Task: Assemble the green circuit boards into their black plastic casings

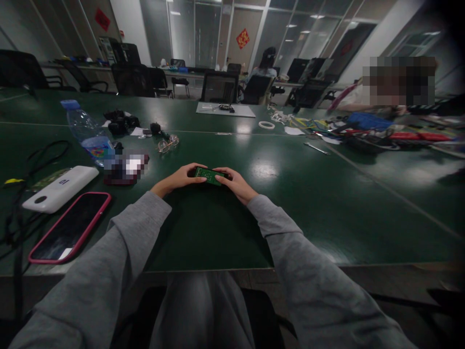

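Note:
A small green circuit board (209, 174) with pale markings faces up between my two hands, just above or on the dark green tabletop; the gap beneath it cannot be made out. My left hand (181, 177) grips its left end, thumb on top and fingers along the far edge. At the opposite end my right hand (235, 183) holds it the same way, thumb resting on the board's face. The far edge of the board is partly hidden by my fingers.
Left of me lie a pink-cased phone (70, 228), a white power bank (61, 188), a tilted plastic bottle (89, 135), black cables and glasses (168, 143). Ahead is a grey board (210, 110). Tangled wires (308, 123) and a tape ring (266, 125) sit right; a person is beyond.

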{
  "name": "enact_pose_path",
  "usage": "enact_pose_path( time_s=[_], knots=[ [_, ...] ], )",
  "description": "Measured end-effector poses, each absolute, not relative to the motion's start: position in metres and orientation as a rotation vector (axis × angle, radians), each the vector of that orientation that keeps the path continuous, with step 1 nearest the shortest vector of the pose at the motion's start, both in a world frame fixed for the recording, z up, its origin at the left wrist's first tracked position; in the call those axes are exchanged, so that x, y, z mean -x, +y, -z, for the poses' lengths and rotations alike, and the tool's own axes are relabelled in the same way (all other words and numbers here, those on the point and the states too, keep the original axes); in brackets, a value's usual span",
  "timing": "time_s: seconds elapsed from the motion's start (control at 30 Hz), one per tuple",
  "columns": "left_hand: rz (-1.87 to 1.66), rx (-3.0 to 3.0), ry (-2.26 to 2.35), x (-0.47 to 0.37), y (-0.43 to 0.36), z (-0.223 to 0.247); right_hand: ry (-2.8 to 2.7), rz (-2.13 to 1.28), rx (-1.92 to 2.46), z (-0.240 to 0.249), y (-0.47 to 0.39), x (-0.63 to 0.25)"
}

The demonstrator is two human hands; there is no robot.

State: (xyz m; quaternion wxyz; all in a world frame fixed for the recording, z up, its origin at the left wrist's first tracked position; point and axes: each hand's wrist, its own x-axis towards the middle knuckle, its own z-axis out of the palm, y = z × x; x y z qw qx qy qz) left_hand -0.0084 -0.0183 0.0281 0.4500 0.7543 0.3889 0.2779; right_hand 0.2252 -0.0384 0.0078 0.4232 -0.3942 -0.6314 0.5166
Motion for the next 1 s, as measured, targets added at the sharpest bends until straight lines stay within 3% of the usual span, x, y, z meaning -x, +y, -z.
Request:
enact_pose_path(
  time_s=[0.2, 1.0],
  knots=[
    [-0.68, -1.867, 0.951, 0.0098, -0.0181, -0.0266, -1.586, -1.367, 0.939, -0.0063, -0.0346, -0.2294],
    [-0.701, -1.874, 0.947, 0.0104, -0.0177, -0.0253, -1.686, -1.124, 0.934, -0.0077, -0.0412, -0.2222]
  ],
)
